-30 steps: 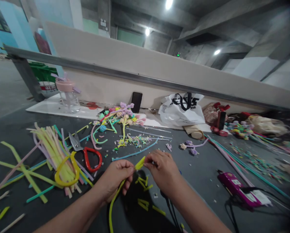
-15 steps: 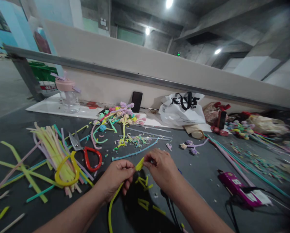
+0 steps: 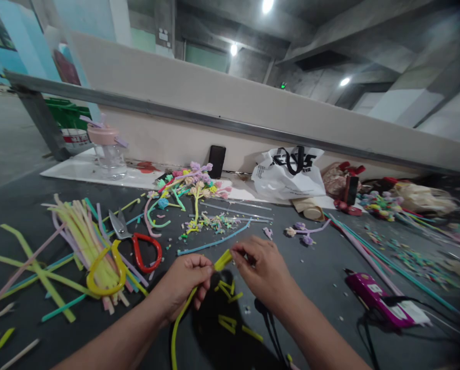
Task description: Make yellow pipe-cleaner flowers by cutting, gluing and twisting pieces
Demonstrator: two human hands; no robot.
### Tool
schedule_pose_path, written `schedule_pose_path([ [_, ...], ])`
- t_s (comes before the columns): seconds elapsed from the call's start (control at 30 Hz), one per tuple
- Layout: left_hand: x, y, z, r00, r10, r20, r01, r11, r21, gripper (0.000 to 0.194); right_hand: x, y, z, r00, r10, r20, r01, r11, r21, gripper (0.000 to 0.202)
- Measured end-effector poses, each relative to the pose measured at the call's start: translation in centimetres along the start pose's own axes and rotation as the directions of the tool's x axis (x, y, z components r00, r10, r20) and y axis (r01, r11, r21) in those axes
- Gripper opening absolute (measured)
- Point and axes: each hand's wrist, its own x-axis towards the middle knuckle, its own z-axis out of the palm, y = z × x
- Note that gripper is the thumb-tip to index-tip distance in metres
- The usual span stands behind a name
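Observation:
My left hand (image 3: 191,277) pinches a yellow fuzzy stem (image 3: 179,324), whose long tail curves down toward the bottom edge. Short yellow ends of it stick out to the right of the pinch. At the tip of these ends, the fingers of my right hand (image 3: 259,262) are closed together on the yellow strands. Several short cut yellow pieces (image 3: 227,324) lie on the dark table below the hands. Beyond them is a curved blue stem (image 3: 218,242).
Scissors (image 3: 147,252) with red and yellow handles lie on a stem bundle (image 3: 76,226) at left. A magenta tool (image 3: 372,298) with a cord is at right. Behind stand a pink-lidded bottle (image 3: 109,154), a phone (image 3: 216,161), colourful flowers (image 3: 199,180) and a white bag (image 3: 287,180).
My right hand has shifted slightly to the right, and more of the yellow ends shows between the hands. My left hand has stayed in nearly the same place.

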Motion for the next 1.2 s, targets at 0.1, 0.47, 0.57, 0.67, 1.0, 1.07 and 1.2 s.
schedule_pose_path([
  [0.1, -0.1, 0.0, 0.0, 1.0, -0.007, 0.009, 0.007, 1.0, -0.013, 0.018, -0.4, 0.2, 0.0, 0.997, 0.07, -0.045, -0.067, 0.996, 0.066, 0.011],
  [0.47, 0.1, -0.2, -0.1, 0.999, -0.003, 0.04, 0.003, 1.0, 0.017, 0.017, -1.0, 0.4, 1.3, 0.999, 0.037, -0.013, -0.03, 0.933, 0.359, 0.039],
  [0.57, 0.0, -0.1, 0.0, 0.999, -0.006, 0.039, 0.005, 1.0, 0.026, 0.017, -1.0, 0.7, 1.4, 1.0, 0.013, -0.015, -0.006, 0.915, 0.404, 0.036],
  [0.67, 0.0, -0.1, 0.0, 0.999, -0.003, 0.047, 0.002, 0.999, 0.037, 0.016, -0.8, 0.9, 1.6, 1.0, 0.016, -0.019, -0.007, 0.909, 0.416, 0.031],
  [1.0, 0.0, -0.2, 0.1, 1.0, 0.007, 0.026, -0.009, 0.997, 0.083, 0.014, -0.4, 0.3, 1.4, 0.999, 0.037, -0.012, -0.03, 0.927, 0.373, 0.018],
  [1.07, 0.1, -0.2, 0.1, 1.0, 0.009, 0.019, -0.011, 0.995, 0.094, 0.013, -0.4, 0.3, 1.5, 0.999, 0.035, -0.016, -0.026, 0.927, 0.375, 0.018],
  [1.2, 0.2, -0.3, 0.1, 1.0, 0.014, 0.002, -0.014, 0.993, 0.121, 0.013, -0.3, 0.5, 1.9, 0.999, 0.033, -0.021, -0.023, 0.929, 0.369, 0.017],
])
